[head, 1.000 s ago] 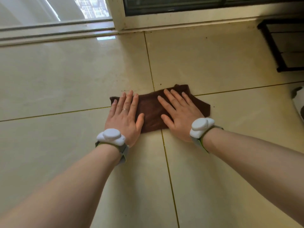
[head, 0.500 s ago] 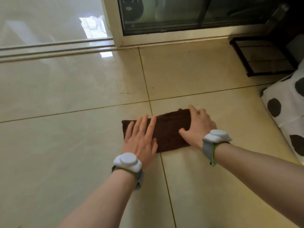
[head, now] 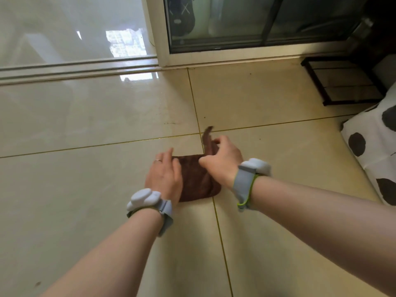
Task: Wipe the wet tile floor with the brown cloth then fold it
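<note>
Brown cloth (head: 196, 179) flat on the tile floor (head: 85, 129), right between both hands, over a yellow grout line (head: 220, 232).

Left hand (head: 164, 179) lying flat on the cloth's left edge, fingers straight, pressing down and holding it in place. Grip wide, not curled round anything.

Right hand (head: 222, 161) pinching the cloth's right end, fingers curled round it. That end lifted up off the floor, with one floppy corner poking up past the fingertips, away from the person.

Soft and light, by the look of it. Bends easily, sags where not held. Maybe a bit damp from wiping, so likely to cling to the tile a little. Not slippery, not breakable. Best taken by an edge or corner, as the right hand does, with the other side pinned flat.

Long side of the flat part running away from the person, toward the sliding door (head: 257, 24). Raised flap pointing up and away too.

Looks like the folding part of the job, with the right end ready to go over toward the left hand.

Spotted cover (head: 375, 151) far off past the right wrist.
</note>
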Demonstrator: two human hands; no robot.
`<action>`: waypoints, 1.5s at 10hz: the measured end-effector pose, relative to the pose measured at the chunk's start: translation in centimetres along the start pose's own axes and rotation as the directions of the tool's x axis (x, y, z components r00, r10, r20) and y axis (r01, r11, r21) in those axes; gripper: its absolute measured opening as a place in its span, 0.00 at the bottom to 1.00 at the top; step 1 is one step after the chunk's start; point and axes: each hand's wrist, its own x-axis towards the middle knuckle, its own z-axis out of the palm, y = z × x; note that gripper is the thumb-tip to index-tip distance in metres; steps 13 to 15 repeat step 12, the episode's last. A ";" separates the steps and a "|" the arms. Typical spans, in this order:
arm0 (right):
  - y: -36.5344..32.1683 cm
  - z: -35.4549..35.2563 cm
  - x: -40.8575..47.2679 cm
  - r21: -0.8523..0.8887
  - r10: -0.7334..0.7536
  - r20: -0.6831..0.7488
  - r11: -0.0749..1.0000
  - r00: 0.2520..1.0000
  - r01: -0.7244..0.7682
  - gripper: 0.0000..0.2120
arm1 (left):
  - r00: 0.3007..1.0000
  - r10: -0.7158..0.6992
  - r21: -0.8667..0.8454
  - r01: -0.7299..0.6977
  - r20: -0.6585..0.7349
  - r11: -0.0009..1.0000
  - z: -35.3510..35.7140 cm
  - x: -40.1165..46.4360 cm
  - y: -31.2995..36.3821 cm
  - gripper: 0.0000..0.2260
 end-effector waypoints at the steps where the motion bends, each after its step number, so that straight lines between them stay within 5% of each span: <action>1: -1.3 3.8 -1.7 -0.171 -0.111 0.181 0.975 0.977 0.142 0.28 | 0.987 -0.159 -0.061 0.157 -0.024 0.986 -1.4 1.1 -1.2 0.21; 3: -0.1 4.9 -2.5 -0.208 -0.197 0.379 0.934 0.904 0.291 0.23 | 0.972 -0.225 -0.025 0.227 0.070 0.974 -1.4 0.4 -1.5 0.24; 4: 0.3 3.5 -0.6 -0.250 -0.177 0.168 0.944 0.970 0.215 0.18 | 0.959 -0.249 0.015 0.249 0.134 0.968 -1.3 0.4 -1.0 0.27; 5: 1.7 1.1 3.0 -0.326 -0.002 0.013 0.945 1.000 0.006 0.27 | 0.930 -0.300 0.152 0.272 0.210 0.950 -0.9 0.9 0.5 0.29; 6: 3.0 1.5 3.3 -0.178 0.115 0.186 0.981 0.976 -0.081 0.34 | 0.912 -0.321 0.281 0.248 0.254 0.927 -0.1 1.4 1.4 0.28; 9: 2.7 3.1 3.7 -0.128 -0.031 0.133 0.991 0.991 0.048 0.20 | 0.919 -0.173 0.217 0.099 0.353 0.971 -1.0 4.0 0.7 0.13; 10: -1.2 1.7 6.4 -0.091 -0.152 0.006 0.984 0.988 0.152 0.16 | 0.976 -0.067 0.095 0.048 0.209 0.994 -2.2 7.3 2.9 0.08; 12: -7.7 -1.8 13.4 -0.017 -0.167 -0.141 0.986 0.976 0.166 0.27 | 0.975 -0.217 -0.148 0.207 -0.053 0.967 -5.1 16.5 7.2 0.19; 15: -7.7 -1.8 13.4 -0.017 -0.167 -0.141 0.986 0.976 0.166 0.27 | 0.975 -0.217 -0.148 0.207 -0.053 0.967 -5.1 16.5 7.2 0.19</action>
